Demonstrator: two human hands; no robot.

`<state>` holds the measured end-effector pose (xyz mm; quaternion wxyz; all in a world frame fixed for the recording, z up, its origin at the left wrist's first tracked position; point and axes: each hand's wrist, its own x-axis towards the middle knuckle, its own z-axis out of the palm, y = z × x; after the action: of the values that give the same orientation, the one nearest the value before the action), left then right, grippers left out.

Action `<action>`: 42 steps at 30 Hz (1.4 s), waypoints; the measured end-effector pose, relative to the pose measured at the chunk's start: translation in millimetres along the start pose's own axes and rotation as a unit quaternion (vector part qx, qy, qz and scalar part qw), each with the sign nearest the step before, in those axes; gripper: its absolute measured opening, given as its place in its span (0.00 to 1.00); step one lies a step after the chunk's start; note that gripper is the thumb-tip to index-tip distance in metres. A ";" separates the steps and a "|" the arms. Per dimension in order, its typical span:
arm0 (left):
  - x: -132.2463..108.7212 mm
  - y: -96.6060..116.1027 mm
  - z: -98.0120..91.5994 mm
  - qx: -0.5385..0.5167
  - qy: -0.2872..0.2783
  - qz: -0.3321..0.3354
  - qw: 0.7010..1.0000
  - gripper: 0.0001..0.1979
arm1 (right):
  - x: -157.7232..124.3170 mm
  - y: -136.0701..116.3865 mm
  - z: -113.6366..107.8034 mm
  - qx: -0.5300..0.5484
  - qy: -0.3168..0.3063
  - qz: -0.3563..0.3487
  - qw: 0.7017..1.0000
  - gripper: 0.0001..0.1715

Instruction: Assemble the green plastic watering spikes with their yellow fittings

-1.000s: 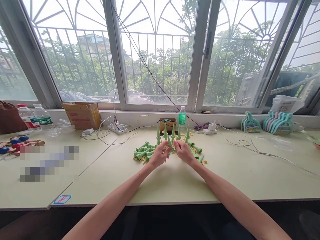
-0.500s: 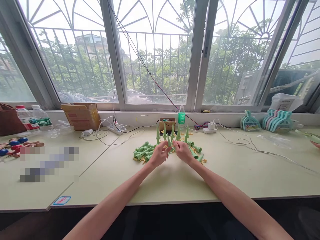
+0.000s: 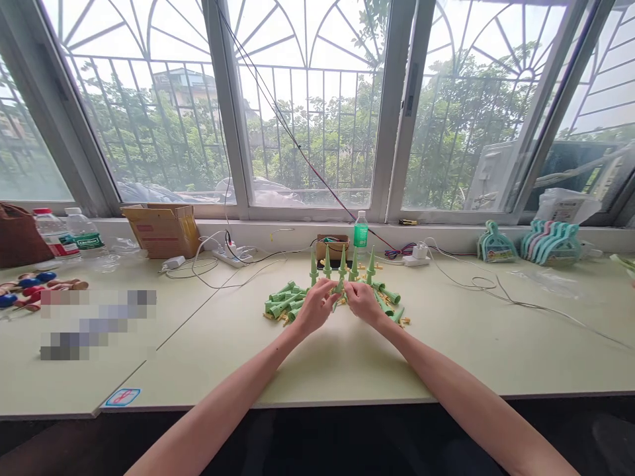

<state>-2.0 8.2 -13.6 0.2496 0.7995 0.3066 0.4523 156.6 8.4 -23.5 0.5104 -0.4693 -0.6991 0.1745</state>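
My left hand [image 3: 316,308] is closed on a small green plastic watering spike [image 3: 339,288], which is partly covered by the fingers. My right hand [image 3: 363,303] meets it from the other side, its fingers pinched together against the spike; any small part between them is hidden. Just beyond the hands, several green spikes [image 3: 371,266] stand upright in a row, points up. More green spikes [image 3: 284,299] lie heaped to the left of my left hand, and others [image 3: 391,293] lie to the right. Small yellow valve pieces [image 3: 405,320] are scattered among them.
Behind the row are a small open cardboard box [image 3: 332,246] and a green-labelled bottle [image 3: 360,231]. White cables [image 3: 489,284] and a power strip [image 3: 233,255] lie toward the window. A larger carton [image 3: 161,231] stands left; teal hangers [image 3: 550,241] stand right.
The spike in my hands has tilted, and its tip no longer points up clearly above the fingers. Both hands stay in nearly the same place.
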 end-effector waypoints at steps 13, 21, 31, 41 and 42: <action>7.5 4.4 1.4 -0.268 0.018 -0.196 0.943 0.22 | -0.4 -2.8 -4.4 -0.003 0.038 -0.015 0.999 0.28; 3.8 9.0 -1.8 -0.294 -0.024 -0.176 0.939 0.22 | -3.8 -3.2 -2.3 0.011 -0.008 -0.020 1.000 0.27; 1.1 -2.4 3.2 -0.121 -0.007 -0.086 0.989 0.16 | -1.8 -1.8 -0.4 -0.012 0.004 -0.039 0.999 0.28; 7.6 4.9 4.5 -0.161 0.035 -0.101 0.981 0.22 | 0.5 -4.7 -0.9 -0.005 0.032 -0.026 0.999 0.29; 8.6 4.9 4.0 -0.175 0.045 -0.114 0.977 0.23 | 0.6 -5.0 -1.6 -0.003 0.036 -0.024 0.999 0.29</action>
<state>6.3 10.5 -7.2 0.4218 0.6818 0.3229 0.5030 155.6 6.1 -18.9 0.5375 -0.4598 -0.6922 0.1431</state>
